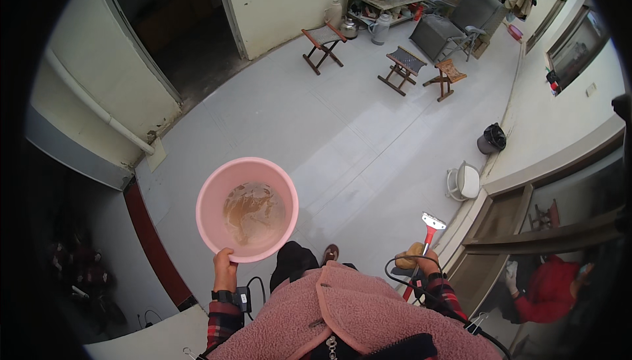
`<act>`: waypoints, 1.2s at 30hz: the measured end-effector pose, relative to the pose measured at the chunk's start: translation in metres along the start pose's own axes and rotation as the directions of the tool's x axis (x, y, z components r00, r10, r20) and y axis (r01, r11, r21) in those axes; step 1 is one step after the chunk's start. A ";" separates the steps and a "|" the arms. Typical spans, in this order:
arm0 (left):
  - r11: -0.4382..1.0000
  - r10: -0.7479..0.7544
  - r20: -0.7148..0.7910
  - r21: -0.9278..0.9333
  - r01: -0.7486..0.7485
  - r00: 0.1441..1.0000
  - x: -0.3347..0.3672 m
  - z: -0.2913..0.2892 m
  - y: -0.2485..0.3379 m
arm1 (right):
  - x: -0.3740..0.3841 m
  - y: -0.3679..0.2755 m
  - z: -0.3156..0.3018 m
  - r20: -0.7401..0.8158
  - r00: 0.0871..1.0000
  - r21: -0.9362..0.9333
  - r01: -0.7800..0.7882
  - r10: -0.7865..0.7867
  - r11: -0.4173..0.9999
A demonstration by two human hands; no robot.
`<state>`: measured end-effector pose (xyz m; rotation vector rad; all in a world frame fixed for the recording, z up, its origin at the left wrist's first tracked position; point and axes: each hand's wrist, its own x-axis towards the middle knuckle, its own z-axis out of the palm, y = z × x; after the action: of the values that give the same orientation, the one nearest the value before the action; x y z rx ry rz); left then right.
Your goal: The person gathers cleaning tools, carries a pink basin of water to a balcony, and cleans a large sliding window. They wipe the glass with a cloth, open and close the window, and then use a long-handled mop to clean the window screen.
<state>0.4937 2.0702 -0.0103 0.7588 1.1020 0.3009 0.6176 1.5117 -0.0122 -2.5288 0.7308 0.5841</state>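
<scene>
A round pink plastic basin point(209, 220) is tilted out in front of me at the left, with a little murky water and brown sediment in its bottom. Closed on its near rim is my left hand point(224, 269), thumb over the edge. At the right, my right hand point(430, 264) grips a scraper point(431, 228) with a red handle and a wide metal head that points away from me. A tan, rounded lump point(409, 255), possibly a sponge, is in the same hand; its kind is unclear. A black cable passes across that hand.
Folding stools point(407, 61) stand farther out on the grey tiled floor, near a grey reclining chair point(454, 24). A black-lined bin point(491, 139) and a small white chair point(463, 181) line the right wall, beside glass windows. An open doorway point(174, 30) lies far left.
</scene>
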 end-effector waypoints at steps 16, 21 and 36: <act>0.951 -0.174 0.251 0.295 0.096 0.952 0.185 0.294 0.105 | 0.030 -0.125 -0.018 -0.121 0.944 0.253 -0.269 0.306 0.929; 0.952 -0.187 0.298 0.292 0.097 0.936 0.217 0.390 0.099 | 0.033 -0.100 0.013 -0.055 0.909 0.360 -0.367 0.413 0.858; 0.842 -0.315 0.380 0.535 0.072 0.870 0.222 0.674 0.044 | 0.256 -0.101 -0.113 0.019 0.935 0.663 -0.276 0.353 0.696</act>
<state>1.1951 1.9582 0.0268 1.1046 0.7961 -0.3602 0.9041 1.4307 -0.0198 -1.7869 1.1884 0.2180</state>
